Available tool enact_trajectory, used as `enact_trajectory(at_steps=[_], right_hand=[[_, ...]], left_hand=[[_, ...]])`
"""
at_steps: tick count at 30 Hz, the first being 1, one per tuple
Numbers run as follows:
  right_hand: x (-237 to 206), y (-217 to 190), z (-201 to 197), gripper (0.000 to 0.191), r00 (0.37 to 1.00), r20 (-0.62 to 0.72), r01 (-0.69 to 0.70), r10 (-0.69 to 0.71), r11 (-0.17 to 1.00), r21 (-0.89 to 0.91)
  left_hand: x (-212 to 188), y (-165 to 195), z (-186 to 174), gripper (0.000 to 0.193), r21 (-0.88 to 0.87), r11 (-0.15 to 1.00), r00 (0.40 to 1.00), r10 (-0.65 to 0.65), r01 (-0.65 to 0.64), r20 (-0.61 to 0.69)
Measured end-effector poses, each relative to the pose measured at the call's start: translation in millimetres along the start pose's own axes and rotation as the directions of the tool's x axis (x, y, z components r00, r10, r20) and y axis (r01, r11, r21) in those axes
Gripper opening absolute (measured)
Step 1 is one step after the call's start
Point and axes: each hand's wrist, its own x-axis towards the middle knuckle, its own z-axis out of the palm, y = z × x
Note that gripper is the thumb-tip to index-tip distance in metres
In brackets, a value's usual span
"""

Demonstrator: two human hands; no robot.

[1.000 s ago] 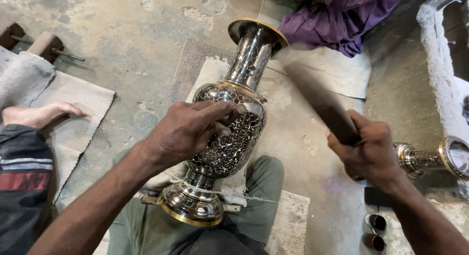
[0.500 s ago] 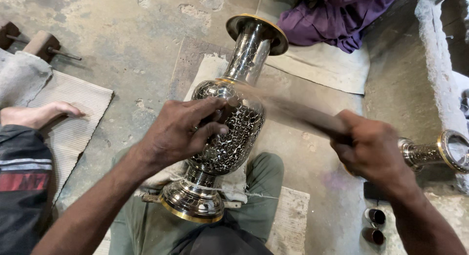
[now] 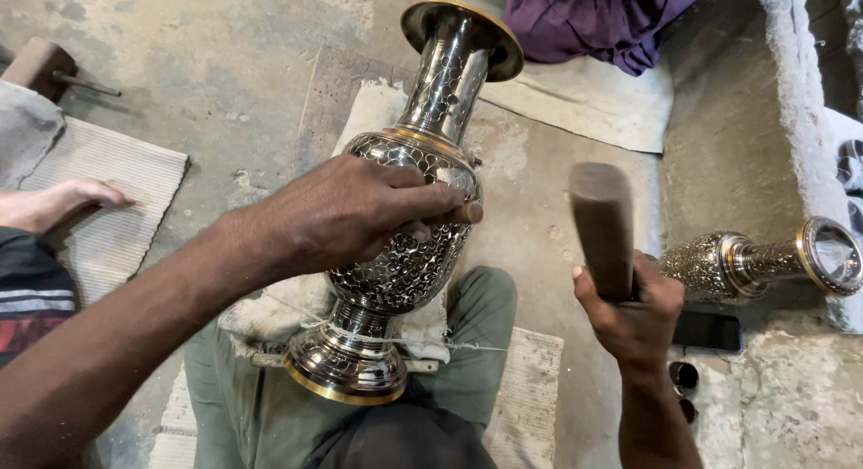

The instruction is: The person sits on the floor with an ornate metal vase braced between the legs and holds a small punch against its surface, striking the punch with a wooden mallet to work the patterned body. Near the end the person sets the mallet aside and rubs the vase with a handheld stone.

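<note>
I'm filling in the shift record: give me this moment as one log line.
left hand: gripping metal vase body | right hand: holding wooden mallet raised beside vase | second vase: lying at right

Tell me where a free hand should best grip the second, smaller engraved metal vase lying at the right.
Probably the narrow neck of the smaller engraved metal vase, fingers coming from above. It lies on its side, mouth pointing right, and the neck is its slimmest part between the flared rim and the bulging body.
</note>
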Motion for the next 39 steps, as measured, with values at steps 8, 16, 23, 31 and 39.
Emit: enact_trajectory(at_steps=[8,16,23,31,39], right_hand=[[11.0,-7.7,-2.8,0.018,0.994,0.029,-0.11,0.106,0.947,0.302],[25.1,-20.0,-8.7,0.015,0.997,0.05,-0.077,0.059,0.818,0.57],[25.5,-13.4,-16.3,0.016,0.997,0.073,-0.04,0.027,0.985,0.169],[22.0,4.2,-20.3,0.016,0.982,0.14,0.155,-0.129,0.969,-0.191],[15.6,14.4,-9.7,0.014,0.992,0.12,0.038,-0.033,0.998,-0.041]], left_hand=[[-4.4,2.2,5.9,0.03,-0.042,0.999,0.999,-0.03,0.028,-0.038],[-0.5,6.0,5.7,0.034,-0.017,0.998,0.998,-0.054,0.053,-0.013],[-2.0,6.6,3.7,0.043,-0.023,0.999,0.998,-0.034,0.033,-0.051],[1.8,3.3,4.2,0.052,-0.003,1.0,1.0,-0.022,0.022,-0.022],[3.8,2.9,3.4,0.047,-0.021,1.0,1.0,-0.004,0.004,-0.014]])
